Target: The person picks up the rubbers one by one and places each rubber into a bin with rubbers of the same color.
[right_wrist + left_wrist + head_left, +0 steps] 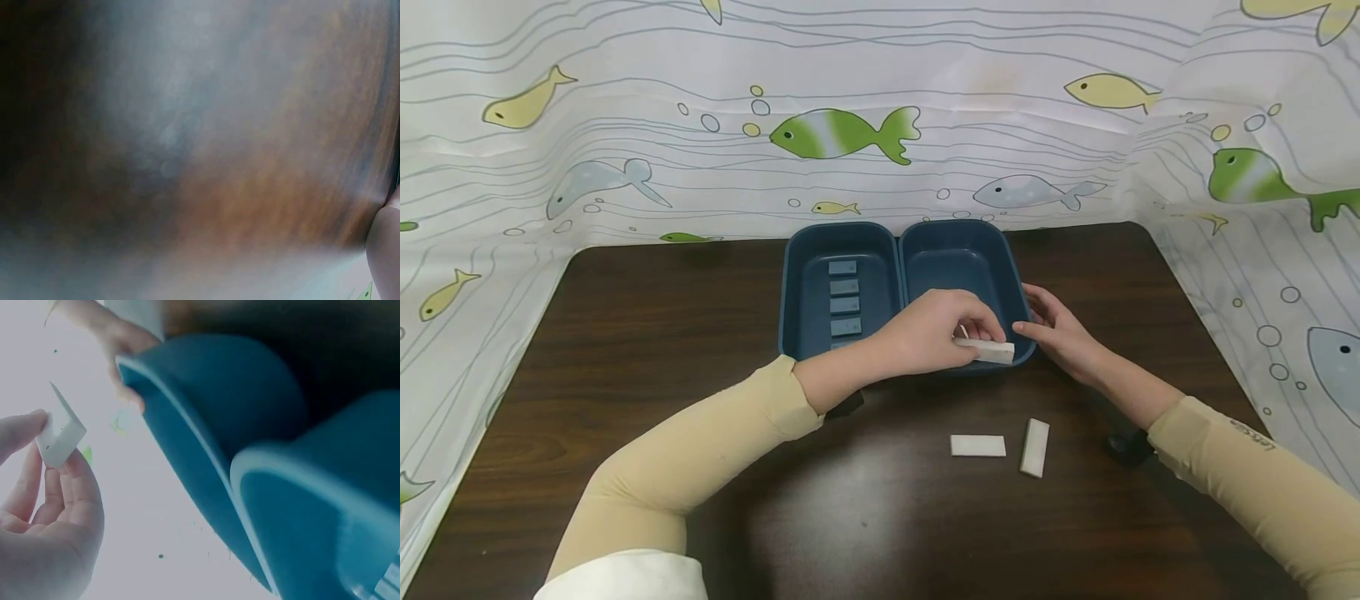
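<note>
Dark lettering (1252, 433) runs along the beige sleeve (1225, 467) on the right forearm, too small and slanted to read with certainty. The left hand (936, 333) pinches a white rectangular block (995, 352) between thumb and fingers; its visible faces bear no legible text. The head view sets that block before the near edge of the right-hand blue tray (955, 237), and the left wrist view shows it apart from the tray. The right hand (1067, 337) grips that tray's outer side, thumb at the rim, just beside the block. The left-hand blue tray (805, 283), touching its twin, contains a column of small blue-grey rectangular pieces (844, 305), whose tiny marks are unreadable. Nearer the person, two more white blocks (977, 446) lie beside each other on the dark wooden table (865, 517), one crosswise, one nearly lengthwise, not touching.
</note>
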Tool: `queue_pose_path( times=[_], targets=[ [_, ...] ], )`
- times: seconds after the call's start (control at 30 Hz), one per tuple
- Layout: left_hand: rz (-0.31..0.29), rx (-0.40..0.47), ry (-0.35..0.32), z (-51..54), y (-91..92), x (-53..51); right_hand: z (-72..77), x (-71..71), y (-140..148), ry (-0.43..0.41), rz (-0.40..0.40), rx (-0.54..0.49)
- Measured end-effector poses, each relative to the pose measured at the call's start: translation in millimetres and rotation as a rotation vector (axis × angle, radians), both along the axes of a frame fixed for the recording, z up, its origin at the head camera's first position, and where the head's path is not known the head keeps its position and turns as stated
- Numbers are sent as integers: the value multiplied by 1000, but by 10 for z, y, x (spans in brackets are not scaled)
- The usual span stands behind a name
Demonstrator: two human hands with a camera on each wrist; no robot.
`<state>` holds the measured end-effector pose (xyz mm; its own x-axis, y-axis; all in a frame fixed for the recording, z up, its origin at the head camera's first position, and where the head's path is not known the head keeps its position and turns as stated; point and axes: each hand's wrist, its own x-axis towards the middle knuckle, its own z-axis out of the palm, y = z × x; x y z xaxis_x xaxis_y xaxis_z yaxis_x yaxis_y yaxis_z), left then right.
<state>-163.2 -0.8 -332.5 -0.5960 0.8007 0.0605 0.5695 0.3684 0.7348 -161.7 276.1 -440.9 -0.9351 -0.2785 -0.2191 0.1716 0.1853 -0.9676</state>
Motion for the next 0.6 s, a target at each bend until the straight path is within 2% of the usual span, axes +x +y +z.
queue_pose_path(
  times=[0.3,0.6],
  targets=[
    [48,-4,-7,114,-45,-170,-11,-9,6,-5,-14,4],
    [85,-16,6,123,-80,-336,-16,-8,2,5,-8,2]
  ],
)
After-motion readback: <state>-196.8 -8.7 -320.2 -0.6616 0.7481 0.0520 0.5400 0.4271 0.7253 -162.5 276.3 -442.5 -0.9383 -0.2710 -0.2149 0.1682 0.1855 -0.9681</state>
